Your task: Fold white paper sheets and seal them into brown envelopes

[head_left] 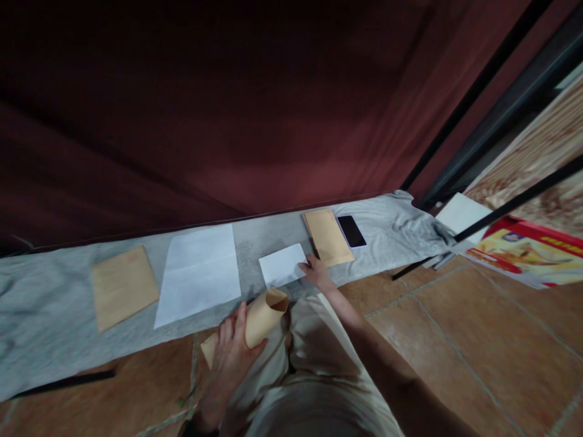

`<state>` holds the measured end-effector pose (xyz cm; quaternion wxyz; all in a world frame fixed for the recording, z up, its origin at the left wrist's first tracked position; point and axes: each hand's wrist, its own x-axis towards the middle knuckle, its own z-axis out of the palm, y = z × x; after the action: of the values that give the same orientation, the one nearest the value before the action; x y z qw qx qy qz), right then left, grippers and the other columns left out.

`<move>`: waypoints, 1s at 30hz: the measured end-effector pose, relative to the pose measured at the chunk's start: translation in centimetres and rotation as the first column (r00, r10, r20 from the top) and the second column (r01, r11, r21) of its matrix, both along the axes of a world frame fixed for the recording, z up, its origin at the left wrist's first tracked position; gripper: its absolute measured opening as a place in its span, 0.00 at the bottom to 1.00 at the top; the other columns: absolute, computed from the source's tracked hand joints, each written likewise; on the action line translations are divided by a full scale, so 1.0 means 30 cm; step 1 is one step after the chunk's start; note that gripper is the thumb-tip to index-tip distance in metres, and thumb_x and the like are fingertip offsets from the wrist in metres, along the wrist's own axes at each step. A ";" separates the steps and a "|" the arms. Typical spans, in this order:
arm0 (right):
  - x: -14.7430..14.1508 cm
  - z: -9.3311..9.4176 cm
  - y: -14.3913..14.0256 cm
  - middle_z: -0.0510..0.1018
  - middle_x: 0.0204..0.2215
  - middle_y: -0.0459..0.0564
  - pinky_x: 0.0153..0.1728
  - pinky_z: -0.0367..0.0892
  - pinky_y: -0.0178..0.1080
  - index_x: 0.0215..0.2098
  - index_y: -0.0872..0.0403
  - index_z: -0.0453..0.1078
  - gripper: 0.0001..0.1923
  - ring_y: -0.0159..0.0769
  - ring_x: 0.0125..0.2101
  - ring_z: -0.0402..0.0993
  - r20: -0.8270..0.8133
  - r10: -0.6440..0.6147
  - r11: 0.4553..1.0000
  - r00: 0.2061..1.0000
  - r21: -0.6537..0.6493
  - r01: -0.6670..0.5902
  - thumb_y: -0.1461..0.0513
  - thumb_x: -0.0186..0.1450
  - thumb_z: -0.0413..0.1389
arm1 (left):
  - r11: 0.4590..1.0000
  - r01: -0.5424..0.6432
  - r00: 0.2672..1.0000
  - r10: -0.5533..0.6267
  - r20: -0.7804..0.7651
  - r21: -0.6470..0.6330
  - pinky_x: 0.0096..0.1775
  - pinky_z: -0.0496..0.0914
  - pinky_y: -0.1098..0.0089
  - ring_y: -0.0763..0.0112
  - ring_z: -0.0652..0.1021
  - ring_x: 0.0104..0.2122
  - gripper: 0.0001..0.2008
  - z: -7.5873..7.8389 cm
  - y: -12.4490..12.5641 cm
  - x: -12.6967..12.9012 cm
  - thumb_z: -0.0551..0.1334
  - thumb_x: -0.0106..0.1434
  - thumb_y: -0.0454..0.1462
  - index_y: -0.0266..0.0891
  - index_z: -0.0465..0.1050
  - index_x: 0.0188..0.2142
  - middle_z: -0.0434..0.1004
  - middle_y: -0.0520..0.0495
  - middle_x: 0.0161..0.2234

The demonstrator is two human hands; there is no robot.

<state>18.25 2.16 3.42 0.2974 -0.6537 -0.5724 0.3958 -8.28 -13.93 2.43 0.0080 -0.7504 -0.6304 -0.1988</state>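
Head view: Nearest, above the lap [314, 334], an open-mouthed brown envelope [259, 318] is gripped by the left hand [234, 340], its body bowed in a way that seems to hold the mouth apart. The right hand [316, 273], set well apart from the left, is placed at the right edge of a small white paper [285, 265]; whether that edge is pinched or only touched cannot be told. The paper is laid on a grey cloth [255, 233], just beyond the envelope, probably for easy reach. To the left, a large white sheet [198, 276] and a flat brown envelope [125, 288] are spread side by side, apparently to be kept separate. Farther right, a brown packet [328, 237] is laid beside a phone [352, 232]. The far side is closed off by a dark red curtain [273, 133].
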 end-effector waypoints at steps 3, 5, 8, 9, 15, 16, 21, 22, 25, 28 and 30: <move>0.021 0.013 -0.049 0.75 0.34 0.46 0.30 0.77 0.36 0.43 0.51 0.67 0.10 0.36 0.34 0.75 -0.168 -0.033 0.998 0.985 0.041 0.040 0.55 0.68 0.52 | 1.000 -0.026 0.999 0.027 -0.024 0.009 0.53 0.69 0.52 0.47 0.73 0.51 0.47 -0.005 -0.005 -0.014 0.62 0.63 0.50 0.36 0.41 0.73 0.72 0.35 0.53; 0.043 0.033 -0.094 0.74 0.36 0.48 0.30 0.78 0.36 0.43 0.50 0.67 0.14 0.37 0.36 0.74 -0.378 -0.038 0.992 0.925 0.094 0.079 0.50 0.67 0.54 | 0.999 -0.043 0.999 0.043 -0.026 0.009 0.53 0.69 0.52 0.48 0.73 0.51 0.48 -0.009 -0.008 -0.019 0.62 0.63 0.50 0.36 0.40 0.73 0.71 0.35 0.53; 0.079 0.072 -0.171 0.75 0.37 0.49 0.30 0.78 0.37 0.40 0.51 0.69 0.18 0.39 0.36 0.73 -0.508 -0.014 0.988 0.861 0.128 0.092 0.45 0.64 0.57 | 0.998 -0.061 0.998 0.062 -0.024 0.014 0.55 0.68 0.51 0.47 0.72 0.52 0.48 -0.018 -0.009 -0.019 0.63 0.63 0.49 0.35 0.41 0.73 0.70 0.33 0.54; 0.091 0.084 -0.196 0.75 0.36 0.49 0.30 0.77 0.37 0.38 0.51 0.70 0.19 0.38 0.35 0.73 -0.503 -0.005 0.989 0.864 0.124 0.078 0.45 0.64 0.58 | 0.998 -0.064 0.998 0.064 -0.026 0.019 0.55 0.67 0.50 0.46 0.72 0.53 0.48 -0.021 -0.008 -0.018 0.63 0.63 0.49 0.34 0.42 0.73 0.70 0.32 0.54; 0.157 0.149 -0.287 0.77 0.28 0.47 0.32 0.73 0.37 0.32 0.52 0.75 0.17 0.37 0.30 0.73 -0.227 0.166 0.973 0.960 0.198 -0.121 0.50 0.70 0.53 | 0.997 -0.065 0.996 0.067 -0.065 0.042 0.58 0.64 0.44 0.42 0.71 0.55 0.48 -0.019 -0.006 0.001 0.63 0.62 0.48 0.33 0.42 0.73 0.68 0.30 0.57; 0.166 0.162 -0.291 0.79 0.29 0.48 0.33 0.72 0.37 0.34 0.52 0.76 0.17 0.38 0.31 0.75 -0.173 0.194 0.965 0.966 0.209 -0.157 0.52 0.71 0.52 | 0.997 -0.059 0.996 0.062 -0.068 0.047 0.59 0.63 0.44 0.43 0.70 0.56 0.47 -0.017 -0.008 0.004 0.63 0.62 0.47 0.34 0.42 0.73 0.68 0.30 0.57; 0.203 0.218 -0.289 0.85 0.39 0.51 0.41 0.72 0.37 0.44 0.51 0.81 0.14 0.41 0.40 0.81 -0.061 0.357 0.911 0.932 0.243 -0.333 0.59 0.72 0.51 | 0.999 -0.044 0.994 0.047 -0.094 0.030 0.61 0.61 0.42 0.43 0.70 0.57 0.46 -0.016 -0.020 0.011 0.62 0.63 0.45 0.37 0.41 0.73 0.68 0.30 0.59; 0.208 0.223 -0.287 0.85 0.38 0.51 0.41 0.72 0.37 0.43 0.51 0.81 0.14 0.41 0.40 0.81 -0.045 0.376 0.903 0.925 0.243 -0.355 0.60 0.72 0.52 | 0.999 -0.046 0.994 0.048 -0.100 0.026 0.61 0.61 0.42 0.43 0.71 0.57 0.46 -0.018 -0.021 0.011 0.62 0.63 0.45 0.36 0.41 0.73 0.68 0.30 0.59; 0.223 0.221 -0.281 0.86 0.38 0.50 0.38 0.71 0.36 0.43 0.51 0.82 0.15 0.40 0.38 0.81 0.003 0.403 0.887 0.915 0.243 -0.392 0.62 0.71 0.51 | 0.998 -0.051 0.992 0.053 -0.110 0.020 0.62 0.60 0.42 0.42 0.70 0.57 0.46 -0.021 -0.021 0.009 0.63 0.62 0.45 0.34 0.44 0.73 0.68 0.29 0.59; 0.234 0.211 -0.277 0.86 0.40 0.50 0.40 0.71 0.36 0.43 0.50 0.82 0.15 0.40 0.41 0.82 0.026 0.425 0.875 0.905 0.245 -0.418 0.65 0.71 0.52 | 0.998 -0.050 0.992 0.053 -0.114 0.026 0.62 0.58 0.41 0.42 0.70 0.57 0.46 -0.020 -0.022 0.011 0.63 0.61 0.44 0.32 0.46 0.72 0.68 0.28 0.60; 0.238 0.208 -0.277 0.86 0.39 0.50 0.40 0.72 0.36 0.44 0.50 0.82 0.16 0.40 0.41 0.82 0.030 0.440 0.870 0.897 0.233 -0.435 0.66 0.70 0.52 | 0.998 -0.049 0.991 0.053 -0.119 0.035 0.62 0.58 0.40 0.42 0.71 0.57 0.45 -0.019 -0.023 0.014 0.63 0.61 0.44 0.31 0.47 0.72 0.68 0.27 0.59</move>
<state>25.40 -6.14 9.66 0.2820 -0.4627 -0.7443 0.3904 -7.86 -14.61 1.87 0.0631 -0.7443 -0.6445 -0.1631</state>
